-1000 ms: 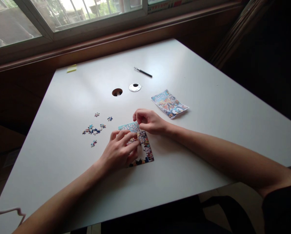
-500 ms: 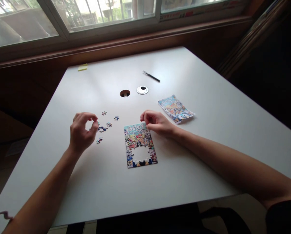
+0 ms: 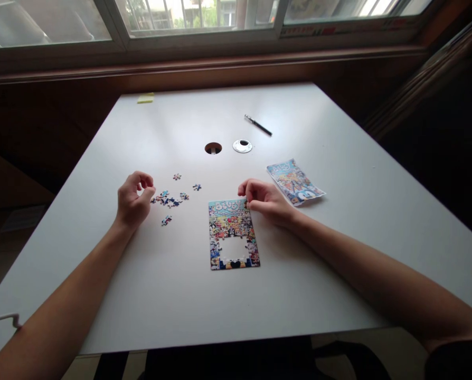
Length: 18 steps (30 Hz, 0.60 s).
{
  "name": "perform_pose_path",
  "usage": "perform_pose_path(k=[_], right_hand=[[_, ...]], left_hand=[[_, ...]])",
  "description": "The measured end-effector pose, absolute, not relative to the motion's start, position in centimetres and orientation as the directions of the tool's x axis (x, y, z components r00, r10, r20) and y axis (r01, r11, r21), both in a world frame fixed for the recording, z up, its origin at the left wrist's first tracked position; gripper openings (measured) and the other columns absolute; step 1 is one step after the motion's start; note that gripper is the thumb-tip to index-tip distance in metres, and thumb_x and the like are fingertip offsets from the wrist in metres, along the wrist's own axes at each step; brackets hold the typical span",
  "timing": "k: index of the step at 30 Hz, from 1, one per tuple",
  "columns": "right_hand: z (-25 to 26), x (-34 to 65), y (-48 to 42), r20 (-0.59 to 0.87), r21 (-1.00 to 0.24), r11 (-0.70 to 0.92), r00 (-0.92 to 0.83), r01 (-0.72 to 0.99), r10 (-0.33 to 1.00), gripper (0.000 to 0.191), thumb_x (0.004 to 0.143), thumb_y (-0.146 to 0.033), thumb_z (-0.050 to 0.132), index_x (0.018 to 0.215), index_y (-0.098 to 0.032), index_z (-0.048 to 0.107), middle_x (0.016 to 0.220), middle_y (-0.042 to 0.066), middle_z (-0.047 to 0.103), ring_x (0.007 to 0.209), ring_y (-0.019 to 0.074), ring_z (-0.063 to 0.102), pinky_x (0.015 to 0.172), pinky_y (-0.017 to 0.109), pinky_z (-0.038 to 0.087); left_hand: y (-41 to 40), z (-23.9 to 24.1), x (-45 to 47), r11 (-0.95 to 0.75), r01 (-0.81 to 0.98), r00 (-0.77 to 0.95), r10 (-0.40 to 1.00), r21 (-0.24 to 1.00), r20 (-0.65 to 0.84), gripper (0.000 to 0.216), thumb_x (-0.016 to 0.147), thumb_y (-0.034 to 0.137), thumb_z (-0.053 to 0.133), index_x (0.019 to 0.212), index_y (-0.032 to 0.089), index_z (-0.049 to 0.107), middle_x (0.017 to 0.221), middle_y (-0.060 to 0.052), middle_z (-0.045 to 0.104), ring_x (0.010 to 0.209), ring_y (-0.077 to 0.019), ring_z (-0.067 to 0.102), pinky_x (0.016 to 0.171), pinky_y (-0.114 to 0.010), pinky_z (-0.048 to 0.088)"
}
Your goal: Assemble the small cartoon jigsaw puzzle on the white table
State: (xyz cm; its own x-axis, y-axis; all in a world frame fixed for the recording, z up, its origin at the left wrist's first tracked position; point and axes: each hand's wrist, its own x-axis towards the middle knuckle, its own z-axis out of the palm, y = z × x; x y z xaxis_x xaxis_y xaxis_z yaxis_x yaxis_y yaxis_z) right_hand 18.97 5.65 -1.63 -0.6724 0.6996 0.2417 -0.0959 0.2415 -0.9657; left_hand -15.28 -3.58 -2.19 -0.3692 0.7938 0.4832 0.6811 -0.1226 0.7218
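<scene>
A small colourful jigsaw puzzle (image 3: 233,234) lies flat on the white table (image 3: 299,274), with a white gap in its lower middle. My right hand (image 3: 264,200) rests at the puzzle's top right corner, fingers curled in. My left hand (image 3: 133,201) hovers left of the puzzle, its thumb and fingers pinched together right beside a cluster of several loose puzzle pieces (image 3: 171,199). Whether a piece sits in that pinch I cannot make out.
A printed puzzle packet (image 3: 295,182) lies right of my right hand. Farther back are a round cable hole (image 3: 213,148), its silver cap (image 3: 242,146), a black pen (image 3: 258,125) and a yellow note pad (image 3: 145,98). A window runs along the far wall.
My left hand left the puzzle and went to the loose pieces on the left, uncovering the gap. It has since sunk closer to the pieces. My right hand stayed at the corner.
</scene>
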Motion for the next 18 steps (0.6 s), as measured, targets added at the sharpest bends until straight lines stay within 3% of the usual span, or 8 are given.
perform_pose_path(k=[18], right_hand=[[-1.37,19.04,5.45,0.202,-0.974,0.216,-0.686,-0.068,0.699,0.011,0.068,-0.011,0.059,0.066,-0.020,0.052,0.092,0.006,0.059,0.093,0.0218,0.053,0.080,0.037,0.040]], left_hand=[[-3.40,-1.68,-15.41,-0.157,0.438,-0.423,0.833,0.885,0.357,0.010,0.055,0.022,0.045,0.058,0.021,0.036,0.060,-0.002,0.035,0.059,-0.0180,0.035,0.057,-0.035,0.028]])
